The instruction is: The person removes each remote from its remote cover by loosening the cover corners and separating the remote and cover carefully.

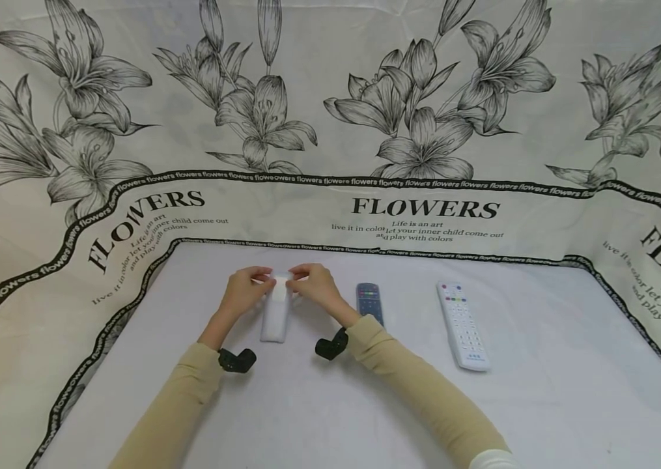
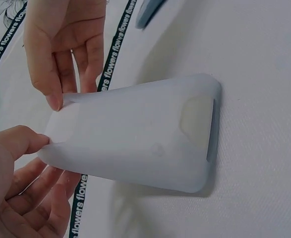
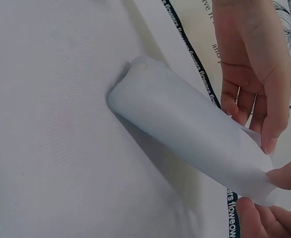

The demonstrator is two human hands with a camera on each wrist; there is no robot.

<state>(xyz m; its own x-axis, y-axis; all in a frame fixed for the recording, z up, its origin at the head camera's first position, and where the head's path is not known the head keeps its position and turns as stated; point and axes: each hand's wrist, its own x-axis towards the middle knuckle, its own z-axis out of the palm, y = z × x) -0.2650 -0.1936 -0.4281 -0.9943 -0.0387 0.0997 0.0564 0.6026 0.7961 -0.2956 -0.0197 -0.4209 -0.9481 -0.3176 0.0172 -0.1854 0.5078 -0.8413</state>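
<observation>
While the white cover [image 1: 274,322], left of the dark remote [image 1: 369,303] on the table [image 1: 307,410], is pinched at its far end by left hand [image 1: 245,288] and right hand [image 1: 316,287], both edges are best worked evenly to avoid twisting.

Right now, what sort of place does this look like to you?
Probably an indoor tabletop workspace, perhaps staged: a white tabletop, a flower-printed cloth rising behind it, and a dark remote and a white remote lying apart on top.
</observation>
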